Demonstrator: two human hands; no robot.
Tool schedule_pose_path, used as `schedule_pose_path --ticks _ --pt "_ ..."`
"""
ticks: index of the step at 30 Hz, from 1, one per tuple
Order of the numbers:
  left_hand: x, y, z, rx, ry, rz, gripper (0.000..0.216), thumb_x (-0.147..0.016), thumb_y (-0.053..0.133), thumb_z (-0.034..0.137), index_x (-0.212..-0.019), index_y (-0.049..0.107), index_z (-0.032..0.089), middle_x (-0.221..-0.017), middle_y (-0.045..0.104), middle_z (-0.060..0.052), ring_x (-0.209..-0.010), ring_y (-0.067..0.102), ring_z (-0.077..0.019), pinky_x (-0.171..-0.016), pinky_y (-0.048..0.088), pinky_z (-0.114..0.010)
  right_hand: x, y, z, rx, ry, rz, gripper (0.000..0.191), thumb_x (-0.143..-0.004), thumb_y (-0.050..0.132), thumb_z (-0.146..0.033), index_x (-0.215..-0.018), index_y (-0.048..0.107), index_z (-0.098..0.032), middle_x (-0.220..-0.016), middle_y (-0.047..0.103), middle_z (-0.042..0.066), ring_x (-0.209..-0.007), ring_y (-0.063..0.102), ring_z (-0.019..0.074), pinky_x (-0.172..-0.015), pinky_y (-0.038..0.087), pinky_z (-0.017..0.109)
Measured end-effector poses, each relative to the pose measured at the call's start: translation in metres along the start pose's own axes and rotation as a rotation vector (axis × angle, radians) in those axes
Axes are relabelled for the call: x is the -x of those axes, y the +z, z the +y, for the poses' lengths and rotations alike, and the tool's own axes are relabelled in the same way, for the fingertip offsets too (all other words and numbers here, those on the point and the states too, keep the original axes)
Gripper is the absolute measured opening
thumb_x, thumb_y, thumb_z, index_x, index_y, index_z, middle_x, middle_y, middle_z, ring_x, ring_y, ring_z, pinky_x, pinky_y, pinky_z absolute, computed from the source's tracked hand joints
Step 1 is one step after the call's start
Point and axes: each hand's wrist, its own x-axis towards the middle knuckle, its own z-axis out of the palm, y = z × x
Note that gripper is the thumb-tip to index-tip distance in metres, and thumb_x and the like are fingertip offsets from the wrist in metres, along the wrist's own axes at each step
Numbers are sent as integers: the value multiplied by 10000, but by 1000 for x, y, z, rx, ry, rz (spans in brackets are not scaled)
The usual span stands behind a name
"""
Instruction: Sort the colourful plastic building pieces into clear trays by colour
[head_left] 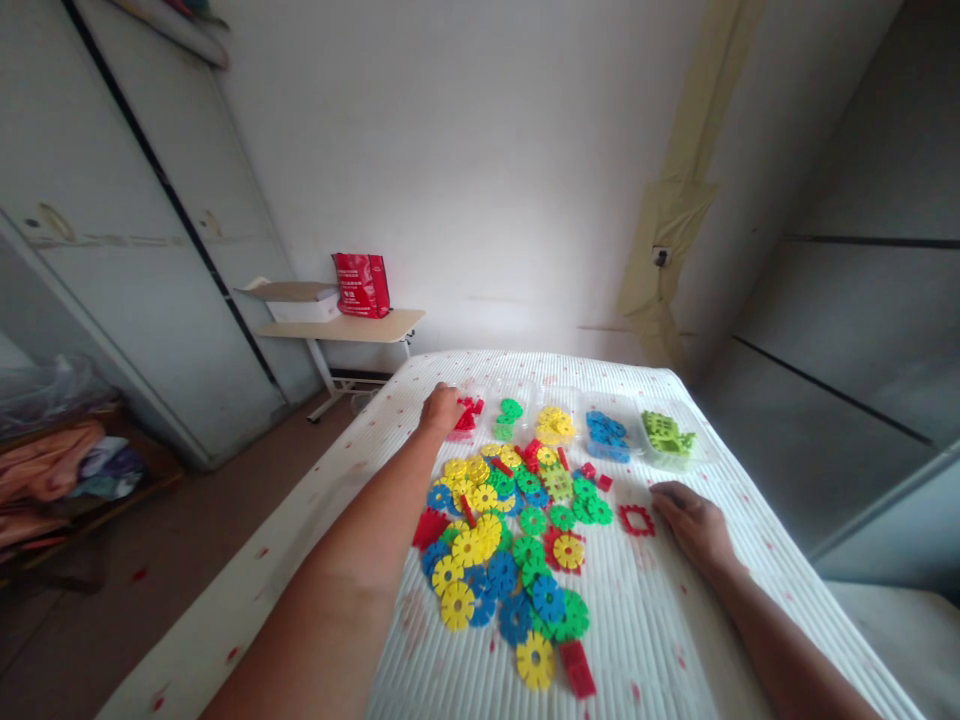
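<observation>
My left hand (441,408) reaches to the far left of the table, at the clear tray holding red plastic pieces (466,415). Its fingers are curled together, and what they hold, if anything, is hidden. My right hand (694,520) rests on the tabletop, fingers lying loosely on the cloth with nothing visible in them. Just left of its fingertips lies a red square frame piece (637,520). Between my arms spreads a loose pile of notched plastic discs, among them a yellow disc (457,606), a blue disc (548,598) and a green disc (573,614).
Other clear trays across the back hold green discs (510,412), yellow discs (555,424), blue discs (606,432) and light green squares (666,432). A red block (577,669) lies near the front. Beyond stands a side table (352,328) with a red bag (363,285).
</observation>
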Motion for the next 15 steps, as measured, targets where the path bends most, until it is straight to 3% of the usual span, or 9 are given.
schedule_pose_path --ticks 3,7,15 --pt "2 6 -5 46 -18 56 230 -746 543 130 -942 662 156 -990 621 -81 -861 613 -169 -771 468 -247 0 0 1 4 5 -14 340 -685 477 -457 -793 673 -202 -812 716 49 -768 645 227 -680 480 303" --pt "19 -4 -10 96 -27 133 252 -783 463 90 -927 660 151 -982 623 -80 -868 604 -155 -816 468 -259 0 0 2 15 2 -29 342 -694 469 -456 -806 672 -204 -810 717 48 -776 647 226 -682 480 301" --pt "114 -32 -1 346 220 275 254 -762 437 88 -826 662 188 -870 632 -33 -851 602 -149 -827 468 -254 0 1 1 56 28 -40 357 -689 461 -458 -811 676 -201 -849 716 50 -793 643 228 -696 476 308"
